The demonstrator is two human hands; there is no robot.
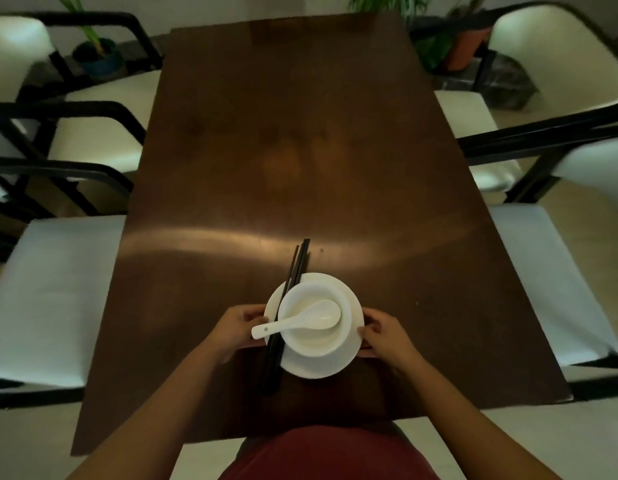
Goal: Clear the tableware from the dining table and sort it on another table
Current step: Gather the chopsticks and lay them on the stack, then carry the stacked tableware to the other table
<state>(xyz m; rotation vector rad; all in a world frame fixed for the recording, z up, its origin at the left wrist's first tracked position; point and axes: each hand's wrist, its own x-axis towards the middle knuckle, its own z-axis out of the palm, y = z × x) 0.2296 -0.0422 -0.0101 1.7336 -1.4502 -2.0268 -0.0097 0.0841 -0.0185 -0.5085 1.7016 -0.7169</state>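
- White glazed china made up the whole load: a round white plate [349,355] near the close end of the dark brown wooden dining table [283,150], a round white bowl [314,341] sitting on it, and a white ceramic soup spoon [300,322] lying in the bowl with its handle poking out over the rim to the left.
- Black chopsticks [286,306] lay across the plate's left side, wedged beside the bowl, both ends overhanging the plate.
- The left hand [236,327] pinched the plate's left edge and the right hand [383,336] its right edge, fingers curled around the rim; whether the plate had left the table I could not tell.
- The chopsticks looked to me the likeliest to go: nothing pinned them, so any tilt front or back on the walk could let them slide off.
- The spoon's overhanging handle sat just beside the left thumb; a nudge might flip it out.
- The bowl rested loose on smooth glaze, so a jerk or a brush against the white-cushioned black-framed chairs [58,299] could shift it and unbalance the stack.
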